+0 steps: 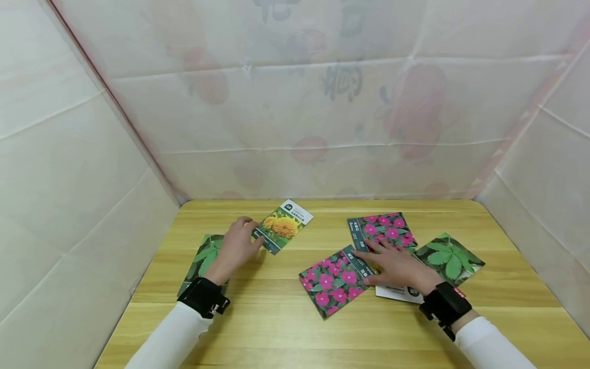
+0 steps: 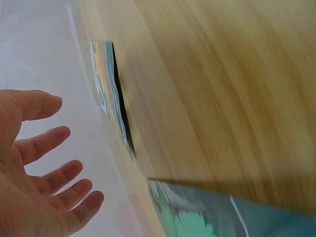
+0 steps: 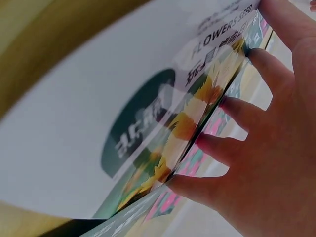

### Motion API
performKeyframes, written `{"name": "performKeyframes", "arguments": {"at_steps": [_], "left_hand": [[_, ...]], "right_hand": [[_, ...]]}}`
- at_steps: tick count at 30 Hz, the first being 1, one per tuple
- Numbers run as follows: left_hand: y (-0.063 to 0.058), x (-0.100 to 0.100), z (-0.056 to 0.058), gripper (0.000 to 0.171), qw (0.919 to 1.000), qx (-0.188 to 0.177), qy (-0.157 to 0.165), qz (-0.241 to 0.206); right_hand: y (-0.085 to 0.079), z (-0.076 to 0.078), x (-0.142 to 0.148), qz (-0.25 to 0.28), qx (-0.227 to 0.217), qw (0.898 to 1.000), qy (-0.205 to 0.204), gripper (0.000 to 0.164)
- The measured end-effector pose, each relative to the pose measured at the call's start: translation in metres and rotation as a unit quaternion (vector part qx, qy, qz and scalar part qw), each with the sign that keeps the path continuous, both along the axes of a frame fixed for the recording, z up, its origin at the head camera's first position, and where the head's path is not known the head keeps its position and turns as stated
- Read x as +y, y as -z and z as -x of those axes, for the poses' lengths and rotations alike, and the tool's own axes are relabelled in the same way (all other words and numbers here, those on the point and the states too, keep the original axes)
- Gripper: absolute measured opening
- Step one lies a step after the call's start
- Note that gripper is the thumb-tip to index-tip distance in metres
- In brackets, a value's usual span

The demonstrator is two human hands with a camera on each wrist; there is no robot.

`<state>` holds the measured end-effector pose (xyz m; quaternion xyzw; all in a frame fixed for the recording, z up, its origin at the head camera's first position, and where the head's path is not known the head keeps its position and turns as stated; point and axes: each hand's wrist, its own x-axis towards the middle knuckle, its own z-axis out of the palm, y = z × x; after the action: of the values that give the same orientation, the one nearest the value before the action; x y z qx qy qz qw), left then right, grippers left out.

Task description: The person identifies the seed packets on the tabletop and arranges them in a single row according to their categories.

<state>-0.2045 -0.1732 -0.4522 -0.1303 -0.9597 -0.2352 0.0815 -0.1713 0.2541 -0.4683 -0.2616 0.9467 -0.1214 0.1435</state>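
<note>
My left hand (image 1: 235, 246) hovers with its fingers spread at the lower left edge of a yellow-flower seed packet (image 1: 282, 226). In the left wrist view the fingers (image 2: 74, 170) bend slightly and hold nothing. Partly beneath that forearm lies a green-leaf packet (image 1: 203, 259). My right hand (image 1: 400, 266) rests, fingers spread, across several packets: a pink-flower packet (image 1: 334, 283) in front, another pink-flower packet (image 1: 384, 229) behind. Under its palm is a second yellow-flower packet (image 3: 192, 113), mostly hidden in the head view; its white end (image 1: 398, 293) sticks out below.
Beside the right hand, another green-leaf packet (image 1: 449, 259) lies at the right. The wooden table (image 1: 276, 338) has rounded back corners. Pale fabric walls (image 1: 295, 113) enclose it at the back and both sides. Each wrist wears a black strap device (image 1: 203, 297).
</note>
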Motion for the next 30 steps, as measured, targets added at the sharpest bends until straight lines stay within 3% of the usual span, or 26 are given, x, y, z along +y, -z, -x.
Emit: {"name": "performKeyframes", "arguments": {"at_steps": [7, 13, 16, 22, 30], "left_hand": [[0.001, 0.011, 0.001, 0.038, 0.9998, -0.011, 0.015, -0.002], [0.001, 0.013, -0.003, 0.036, 0.9998, -0.012, 0.008, -0.017], [0.001, 0.012, -0.005, 0.036, 0.9996, -0.011, 0.008, -0.026], [0.001, 0.007, -0.007, 0.037, 0.9990, -0.020, 0.009, -0.038], [0.003, -0.001, -0.012, 0.038, 0.9989, -0.022, 0.004, -0.042]], "right_hand": [[0.001, -0.003, 0.016, 0.019, 0.004, 1.000, 0.004, 0.078], [-0.007, -0.003, 0.037, 0.070, 0.074, 0.995, 0.008, 0.075], [-0.012, -0.005, 0.056, 0.078, 0.105, 0.990, 0.057, 0.069], [-0.016, -0.010, 0.108, 0.055, 0.117, 0.973, 0.190, 0.065], [-0.008, -0.015, 0.162, 0.020, 0.085, 0.960, 0.265, 0.082]]}}
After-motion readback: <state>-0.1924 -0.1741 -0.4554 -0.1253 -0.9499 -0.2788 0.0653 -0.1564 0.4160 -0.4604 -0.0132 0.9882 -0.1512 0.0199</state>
